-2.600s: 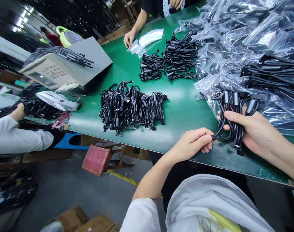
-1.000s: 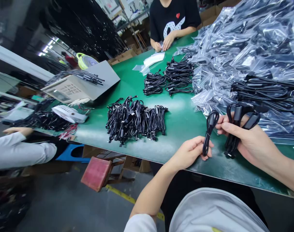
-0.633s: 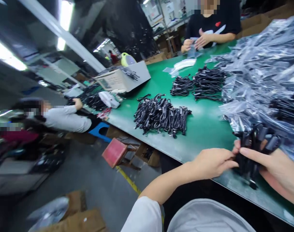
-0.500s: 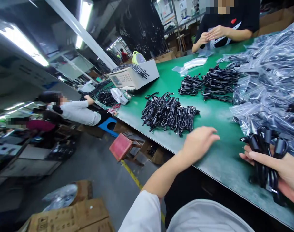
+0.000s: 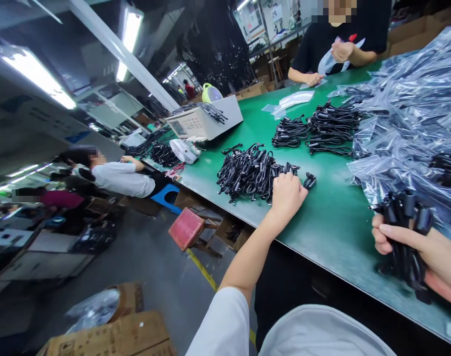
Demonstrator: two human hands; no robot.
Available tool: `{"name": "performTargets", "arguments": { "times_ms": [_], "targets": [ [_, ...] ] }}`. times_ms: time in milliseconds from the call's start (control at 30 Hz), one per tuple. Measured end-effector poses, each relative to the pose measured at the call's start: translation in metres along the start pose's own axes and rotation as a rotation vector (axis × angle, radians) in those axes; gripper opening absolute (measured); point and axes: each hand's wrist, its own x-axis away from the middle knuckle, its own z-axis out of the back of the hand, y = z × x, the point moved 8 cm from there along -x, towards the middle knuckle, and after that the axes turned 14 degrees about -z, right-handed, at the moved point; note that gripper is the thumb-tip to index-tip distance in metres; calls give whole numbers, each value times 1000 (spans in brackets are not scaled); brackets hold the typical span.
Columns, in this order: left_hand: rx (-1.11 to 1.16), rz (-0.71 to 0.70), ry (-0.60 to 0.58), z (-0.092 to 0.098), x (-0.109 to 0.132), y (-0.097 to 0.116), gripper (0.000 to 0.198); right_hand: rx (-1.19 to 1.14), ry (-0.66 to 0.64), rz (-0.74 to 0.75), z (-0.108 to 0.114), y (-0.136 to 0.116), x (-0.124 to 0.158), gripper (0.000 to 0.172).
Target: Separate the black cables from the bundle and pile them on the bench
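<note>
My left hand [image 5: 289, 197] is closed at the right end of a heap of black cables [image 5: 244, 173] on the green table. Out of its thumb side sticks the end of a coiled black cable [image 5: 309, 181]; the fingers hide the rest. Near the table's front edge, my right hand [image 5: 418, 247] is wrapped round a bunch of folded black cables [image 5: 405, 212], its thumb across the front. The bunch hangs upright above the tabletop, beside clear plastic bags.
Clear bags with cables [image 5: 407, 109] are piled along the right side. Two cable stacks [image 5: 333, 126] and flat empty bags [image 5: 292, 100] lie farther back. Across the table a co-worker's hands [image 5: 340, 50] handle a bag. A beige instrument [image 5: 206, 118] and a small white fan [image 5: 183, 151] stand left.
My left hand has moved left onto the heap and closed on a cable there. My right hand still holds its bunch. The co-worker's hands have moved apart.
</note>
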Motion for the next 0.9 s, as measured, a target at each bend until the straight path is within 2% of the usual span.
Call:
{"name": "performTargets", "arguments": {
  "times_ms": [133,200,300,367,467,533,667,800,900],
  "targets": [
    [237,-16,-26,-12,2,12,21,-132,-50,-123,-4,8,-4,28],
    [383,-21,-68,-19,2,17,29,-144,-62,-113,-4,9,-8,25],
    [592,-22,-71,-19,2,25,23,-148,-73,-52,-4,7,-11,21],
    [982,25,-9,-15,4,34,20,-132,-45,-37,-5,8,-11,25],
    [1774,186,116,-14,12,59,33,-47,-76,19,-13,7,-8,40],
    [2005,252,148,-14,16,78,43,27,-72,65,-16,7,-5,48],
    [2046,226,167,-13,16,94,51,213,52,55,-10,14,-2,48],
    [2068,190,185,-11,13,88,56,340,49,49,-11,15,3,40],
    [1997,158,210,-9,13,83,57,428,161,8,-6,15,6,37]
  ]
}}
